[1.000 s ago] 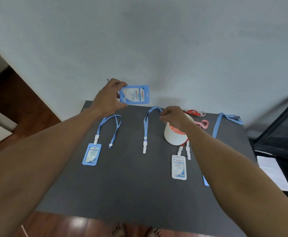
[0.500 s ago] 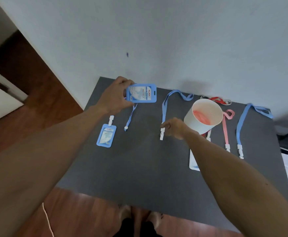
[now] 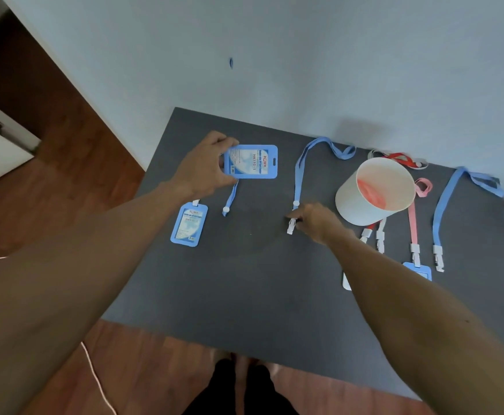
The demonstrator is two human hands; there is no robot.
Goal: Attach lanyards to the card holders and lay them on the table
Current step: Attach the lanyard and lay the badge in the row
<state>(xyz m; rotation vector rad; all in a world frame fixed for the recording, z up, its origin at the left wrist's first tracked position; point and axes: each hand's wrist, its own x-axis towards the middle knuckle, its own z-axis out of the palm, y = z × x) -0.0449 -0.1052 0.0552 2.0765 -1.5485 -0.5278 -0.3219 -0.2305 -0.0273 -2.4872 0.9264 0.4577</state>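
Head view shows the left hand (image 3: 204, 169) gripping a blue plastic card holder with a printed white insert (image 3: 250, 161) by its short end, held above the dark grey table (image 3: 244, 295) with its slotted end pointing away from the fingers. The right hand (image 3: 313, 220) pinches the white plastic clip (image 3: 290, 226) at the end of a blue fabric lanyard (image 3: 300, 172), whose strap trails away from that pinch toward the wall. Clip and slot are well apart. Likely risks: the strap could drag against the white paper cup (image 3: 375, 191) standing just beside the right hand and tip it, or the small clip could slip from the pinch while being threaded through the narrow slot, since the holder is held only at one end and may twist.
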